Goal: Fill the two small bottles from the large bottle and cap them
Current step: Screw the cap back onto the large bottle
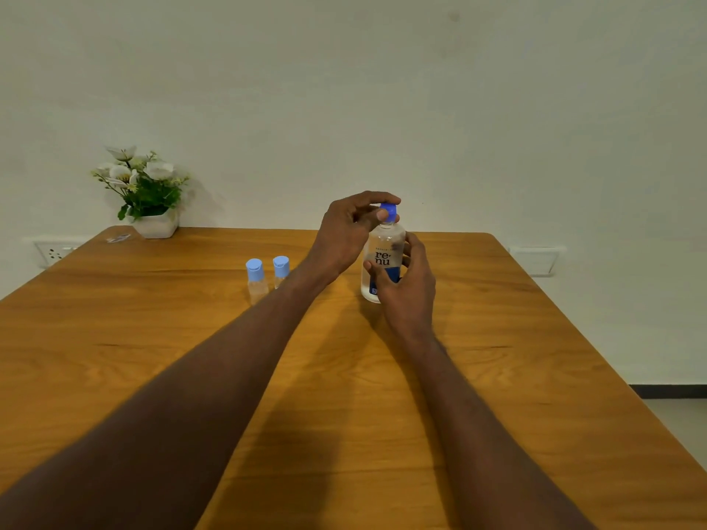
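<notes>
- Head view, the only feed I've got: we're right at the start, as far as I can judge. The large bottle point(383, 258) stands upright on the wooden surface point(516, 357), a bit right of centre, and its blue cap point(389, 212) is on.
- My right hand point(407, 288) wraps the lower body of that bottle, fingers curled around it to steady it.
- My left hand point(350, 233) comes over the top, fingers point(382, 214) pinching the blue cap. Looks like I'm about to open it, but I can't tell if it's loosened at all.
- The two small bottles point(256, 279) stand side by side just left of my left forearm, both capped in light blue and, I think, empty; the right one is partly hidden by the arm.
- So nothing's filled. Left to do: open everything, pour twice, cap both.
- Count: one large bottle, two small bottles, three caps, two hands. Plus one flower pot point(156, 223) at the far left corner.
</notes>
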A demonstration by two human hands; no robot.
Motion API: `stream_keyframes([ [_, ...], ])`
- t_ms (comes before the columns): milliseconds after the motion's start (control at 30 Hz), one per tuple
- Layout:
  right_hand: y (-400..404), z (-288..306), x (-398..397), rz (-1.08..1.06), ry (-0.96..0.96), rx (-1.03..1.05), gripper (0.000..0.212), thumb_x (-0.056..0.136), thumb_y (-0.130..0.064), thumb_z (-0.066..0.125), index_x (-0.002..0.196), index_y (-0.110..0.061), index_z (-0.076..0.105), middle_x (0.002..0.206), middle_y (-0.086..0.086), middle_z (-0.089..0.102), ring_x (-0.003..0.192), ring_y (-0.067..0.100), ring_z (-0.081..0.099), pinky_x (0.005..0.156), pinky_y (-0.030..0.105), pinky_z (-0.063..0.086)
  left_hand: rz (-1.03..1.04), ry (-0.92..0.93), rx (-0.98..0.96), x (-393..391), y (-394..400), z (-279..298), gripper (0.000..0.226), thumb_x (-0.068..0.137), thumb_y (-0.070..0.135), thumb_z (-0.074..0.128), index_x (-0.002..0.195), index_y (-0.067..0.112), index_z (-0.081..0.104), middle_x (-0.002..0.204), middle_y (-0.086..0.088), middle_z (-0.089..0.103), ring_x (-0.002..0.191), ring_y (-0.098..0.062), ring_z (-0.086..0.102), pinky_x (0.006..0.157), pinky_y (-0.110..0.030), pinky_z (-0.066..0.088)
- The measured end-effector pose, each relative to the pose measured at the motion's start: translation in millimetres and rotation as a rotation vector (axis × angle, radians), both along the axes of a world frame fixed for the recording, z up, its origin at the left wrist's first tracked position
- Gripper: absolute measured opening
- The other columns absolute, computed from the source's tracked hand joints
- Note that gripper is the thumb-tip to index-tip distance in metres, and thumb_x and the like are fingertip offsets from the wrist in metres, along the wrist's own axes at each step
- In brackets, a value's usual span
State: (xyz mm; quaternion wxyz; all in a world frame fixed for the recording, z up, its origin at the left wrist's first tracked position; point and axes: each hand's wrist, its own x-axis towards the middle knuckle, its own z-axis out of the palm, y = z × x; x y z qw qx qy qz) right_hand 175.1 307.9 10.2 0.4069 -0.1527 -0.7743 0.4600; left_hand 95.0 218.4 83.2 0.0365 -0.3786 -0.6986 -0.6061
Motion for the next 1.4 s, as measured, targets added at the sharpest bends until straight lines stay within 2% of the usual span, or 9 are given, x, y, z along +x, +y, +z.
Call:
stream_keyframes([
  [333, 1, 0, -2, -0.008, -0.015, -0.008, 0.075, 0.088, -0.029, 0.082, 0.152, -0.018, 0.044, 0.147, -0.001, 0.058, 0.133, 0.018, 0.057, 0.101, 0.032, 0.056, 0.079, -0.013, 0.017, 4, 5, 1, 0.025, 0.101, -0.001, 0.059, 0.119, 0.003, 0.076, 0.122, -0.011, 0.076, 0.114, -0.024, 0.072, 0.104, -0.044, 0.056],
  [433, 0, 0, -1, -0.009, -0.013, -0.003, 0.075, 0.088, -0.029, 0.082, 0.152, -0.018, 0.044, 0.147, -0.001, 0.058, 0.133, 0.018, 0.058, 0.103, 0.038, 0.058, 0.054, -0.043, 0.02, 5, 3, 0, 0.026, 0.102, 0.001, 0.059, 0.123, 0.004, 0.075, 0.123, -0.012, 0.075, 0.117, -0.024, 0.071, 0.107, -0.045, 0.054],
  [533, -1, 1, 0, -0.012, -0.014, -0.004, 0.076, 0.088, -0.029, 0.083, 0.152, -0.018, 0.044, 0.148, -0.001, 0.058, 0.134, 0.018, 0.057, 0.104, 0.042, 0.057, 0.028, -0.06, 0.01, 6, 0, 2, 0.029, 0.102, 0.002, 0.059, 0.128, 0.006, 0.073, 0.122, -0.012, 0.076, 0.118, -0.021, 0.071, 0.11, -0.043, 0.053],
  [700, -1, 1, 1, -0.01, -0.029, -0.018, 0.078, 0.088, -0.03, 0.082, 0.154, -0.018, 0.042, 0.15, 0.0, 0.056, 0.136, 0.019, 0.055, 0.106, 0.044, 0.056, 0.008, -0.019, -0.05, 1, -3, 5, 0.037, 0.102, 0.009, 0.062, 0.138, 0.02, 0.067, 0.111, -0.006, 0.08, 0.111, -0.007, 0.072, 0.106, -0.023, 0.051],
  [833, 0, 2, 0, -0.005, -0.032, -0.019, 0.077, 0.089, -0.03, 0.082, 0.154, -0.018, 0.041, 0.151, 0.001, 0.056, 0.137, 0.02, 0.055, 0.106, 0.045, 0.055, -0.001, 0.003, -0.054, -3, -4, 1, 0.037, 0.103, 0.011, 0.062, 0.139, 0.018, 0.066, 0.114, -0.007, 0.079, 0.112, -0.011, 0.072, 0.102, -0.022, 0.054],
  [1033, 1, 0, 0, 0.007, -0.04, -0.023, 0.078, 0.09, -0.031, 0.081, 0.155, -0.018, 0.04, 0.151, 0.001, 0.055, 0.138, 0.02, 0.054, 0.106, 0.046, 0.055, 0.046, 0.015, -0.076, -2, -4, 0, 0.042, 0.101, 0.012, 0.066, 0.142, 0.02, 0.063, 0.116, -0.004, 0.078, 0.109, -0.005, 0.072, 0.098, -0.016, 0.052],
  [1200, 1, -1, -1, 0.016, -0.029, -0.023, 0.079, 0.09, -0.03, 0.081, 0.156, -0.021, 0.039, 0.15, 0.0, 0.057, 0.136, 0.021, 0.056, 0.106, 0.044, 0.056, 0.149, -0.02, -0.054, 3, -11, 3, 0.049, 0.099, 0.018, 0.07, 0.146, 0.016, 0.057, 0.122, -0.007, 0.074, 0.116, -0.015, 0.069, 0.108, -0.033, 0.053],
  [1333, 4, 1, -2, 0.03, -0.006, -0.027, 0.075, 0.088, -0.028, 0.083, 0.152, -0.019, 0.045, 0.145, 0.0, 0.06, 0.131, 0.018, 0.06, 0.104, 0.039, 0.057, 0.278, 0.108, 0.028, 10, -33, 12, 0.037, 0.101, 0.023, 0.068, 0.137, 0.014, 0.063, 0.115, -0.001, 0.075, 0.111, -0.012, 0.069, 0.099, -0.029, 0.057],
  [1400, 6, 2, -4, 0.041, 0.003, -0.041, 0.071, 0.087, -0.026, 0.084, 0.149, -0.018, 0.049, 0.141, -0.001, 0.062, 0.126, 0.014, 0.062, 0.099, 0.031, 0.059, 0.31, 0.188, 0.075, 8, -53, 17, 0.03, 0.102, 0.026, 0.066, 0.13, 0.014, 0.067, 0.112, 0.0, 0.076, 0.109, -0.011, 0.07, 0.093, -0.029, 0.057],
])
